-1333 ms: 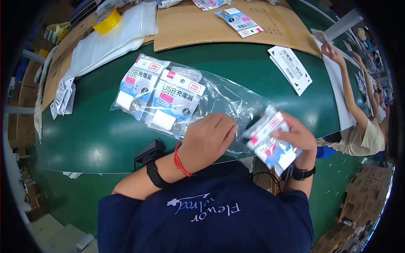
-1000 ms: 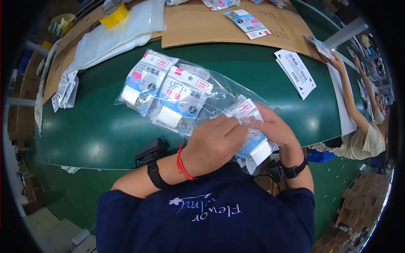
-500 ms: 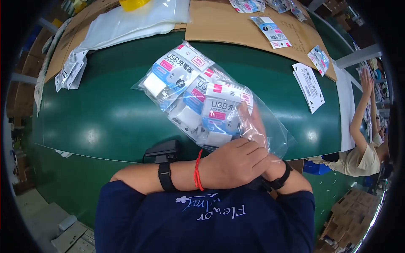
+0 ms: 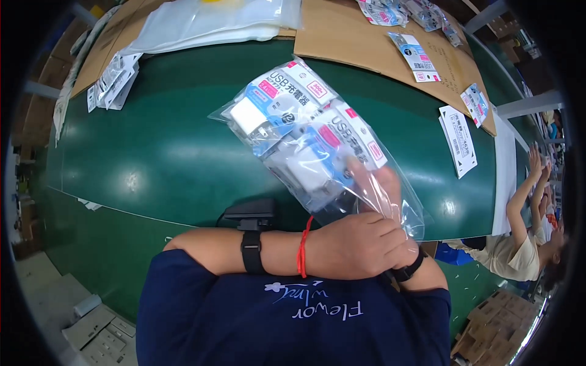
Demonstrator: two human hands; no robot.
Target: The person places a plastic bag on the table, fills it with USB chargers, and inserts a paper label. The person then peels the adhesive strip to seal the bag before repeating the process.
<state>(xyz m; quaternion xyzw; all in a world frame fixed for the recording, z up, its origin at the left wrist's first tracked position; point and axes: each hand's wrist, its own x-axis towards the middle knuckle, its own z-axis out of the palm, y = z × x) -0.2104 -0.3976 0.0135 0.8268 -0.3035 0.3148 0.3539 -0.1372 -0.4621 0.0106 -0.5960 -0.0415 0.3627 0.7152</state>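
A clear plastic bag (image 4: 410, 215) lies slanted over the green table with several carded USB chargers inside. The farther charger pack (image 4: 299, 85) shows a white plug block and a pink-and-blue card. A nearer charger pack (image 4: 348, 137) overlaps it. My left hand (image 4: 369, 244) is closed on the bag's near edge, its arm crossing from the left with a red cord at the wrist. My right hand (image 4: 384, 183) reaches inside the bag, seen through the film. Its slightly blurred fingers grip the near pack's lower corner; its wrist is behind my left hand.
Cardboard (image 4: 342, 46) covers the table's far side, with loose charger packs (image 4: 415, 58) on it. Stacked clear bags (image 4: 213, 24) lie far left, white cards (image 4: 116, 82) below them. More printed cards (image 4: 458, 141) lie right. A co-worker (image 4: 516, 244) is at the right.
The near charger pack has turned clockwise and now lies more in line with the other pack. My left hand still grips the bag's edge. The whole view has shifted slightly.
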